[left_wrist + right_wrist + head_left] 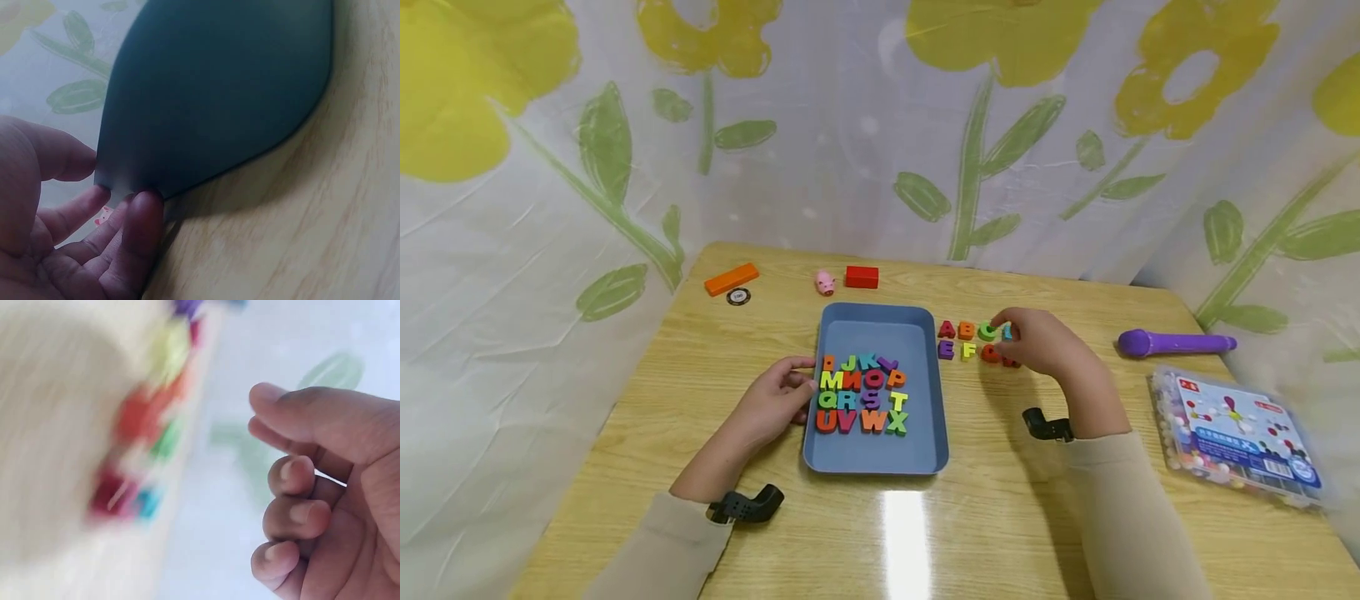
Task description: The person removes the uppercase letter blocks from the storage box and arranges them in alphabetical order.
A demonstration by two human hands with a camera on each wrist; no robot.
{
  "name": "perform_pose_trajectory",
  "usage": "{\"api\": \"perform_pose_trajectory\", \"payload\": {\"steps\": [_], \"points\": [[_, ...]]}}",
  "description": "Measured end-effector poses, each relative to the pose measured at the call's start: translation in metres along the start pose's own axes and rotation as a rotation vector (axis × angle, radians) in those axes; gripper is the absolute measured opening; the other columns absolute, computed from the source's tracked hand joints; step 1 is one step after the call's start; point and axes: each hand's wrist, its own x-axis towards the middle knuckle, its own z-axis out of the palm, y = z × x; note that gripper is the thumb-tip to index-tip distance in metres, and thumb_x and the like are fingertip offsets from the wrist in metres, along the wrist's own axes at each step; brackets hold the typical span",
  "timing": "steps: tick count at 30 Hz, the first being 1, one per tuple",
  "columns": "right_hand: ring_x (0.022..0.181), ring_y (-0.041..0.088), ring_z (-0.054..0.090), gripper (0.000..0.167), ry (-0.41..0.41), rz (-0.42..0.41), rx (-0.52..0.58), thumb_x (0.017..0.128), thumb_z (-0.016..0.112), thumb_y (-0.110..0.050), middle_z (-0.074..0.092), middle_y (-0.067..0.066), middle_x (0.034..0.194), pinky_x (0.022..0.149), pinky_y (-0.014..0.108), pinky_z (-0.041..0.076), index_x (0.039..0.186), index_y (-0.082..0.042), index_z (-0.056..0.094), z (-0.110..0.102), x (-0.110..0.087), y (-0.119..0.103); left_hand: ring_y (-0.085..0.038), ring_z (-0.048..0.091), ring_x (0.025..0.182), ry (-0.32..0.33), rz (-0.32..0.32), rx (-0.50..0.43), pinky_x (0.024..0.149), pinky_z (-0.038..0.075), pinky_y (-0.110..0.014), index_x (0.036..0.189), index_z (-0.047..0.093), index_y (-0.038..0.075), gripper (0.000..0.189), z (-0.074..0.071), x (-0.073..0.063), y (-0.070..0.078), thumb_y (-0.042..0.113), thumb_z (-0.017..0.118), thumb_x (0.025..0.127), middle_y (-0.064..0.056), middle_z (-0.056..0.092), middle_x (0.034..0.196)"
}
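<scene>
A blue-grey tray [880,325] holds several colourful letter blocks [871,400] in rows, I to X. My left hand [775,396] rests at the tray's left side, its fingertips touching the wall [219,87] in the left wrist view. To the right of the tray, more letter blocks [967,330] lie in two rows on the table, with A, B, C, E and F readable. Over the right end of those rows hovers my right hand [1037,342], partly covering the last blocks. In the right wrist view its fingers [297,519] are loosely bent around nothing, beside blurred blocks [140,419].
Behind the tray are a pink pig figure [825,283] and a red block [862,277]. An orange block [732,279] and a round chip [739,297] lie back left. At right are a purple stick [1180,343] and a clear case [1240,433] of small parts.
</scene>
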Motion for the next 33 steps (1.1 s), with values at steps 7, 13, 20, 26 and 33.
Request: {"api": "perform_pose_trajectory", "payload": {"steps": [7,13,20,26,33], "points": [[0.072,0.022,0.058,0.039,-0.032,-0.203,-0.029,0.104,0.075,-0.021,0.064,0.010,0.090,0.069,0.039,0.052,0.139,-0.005,0.071,0.015,0.036,-0.092,-0.025,0.070,0.102,-0.004,-0.005,-0.006,0.081,0.062,-0.034,0.157,0.052,0.010,0.045,0.000,0.002,-0.001,0.019,0.058,0.113,-0.021,0.065,0.133],[0.104,0.025,0.064,0.034,-0.143,-0.288,-0.134,0.104,0.075,-0.026,0.074,0.010,0.126,0.097,0.045,0.057,0.133,-0.008,0.074,0.045,0.069,-0.153,-0.023,0.070,0.099,-0.012,0.001,-0.019,0.080,0.062,-0.033,0.156,0.052,0.009,0.046,0.001,0.004,-0.002,0.019,0.058,0.112,-0.020,0.065,0.131],[0.090,0.019,0.065,0.022,-0.238,-0.281,-0.240,0.104,0.076,-0.035,0.073,0.001,0.106,0.081,0.035,0.057,0.111,-0.015,0.077,0.082,0.094,-0.187,-0.022,0.069,0.097,-0.007,0.006,-0.009,0.078,0.062,-0.032,0.155,0.053,0.009,0.045,0.000,0.005,-0.002,0.020,0.059,0.112,-0.020,0.066,0.130],[0.078,0.018,0.061,0.018,-0.224,-0.278,-0.260,0.102,0.078,-0.032,0.068,0.000,0.087,0.068,0.032,0.049,0.095,-0.016,0.073,0.096,0.103,-0.194,-0.023,0.068,0.097,-0.011,0.020,-0.019,0.078,0.061,-0.032,0.155,0.053,0.007,0.045,0.000,0.003,-0.001,0.018,0.059,0.111,-0.021,0.066,0.130],[0.096,0.020,0.067,0.023,-0.195,-0.264,-0.259,0.103,0.078,-0.034,0.075,0.002,0.113,0.088,0.038,0.058,0.116,-0.016,0.078,0.098,0.106,-0.192,-0.022,0.068,0.096,0.000,0.018,-0.014,0.078,0.061,-0.033,0.154,0.054,0.007,0.044,-0.001,0.002,-0.001,0.018,0.059,0.111,-0.020,0.066,0.129]]}}
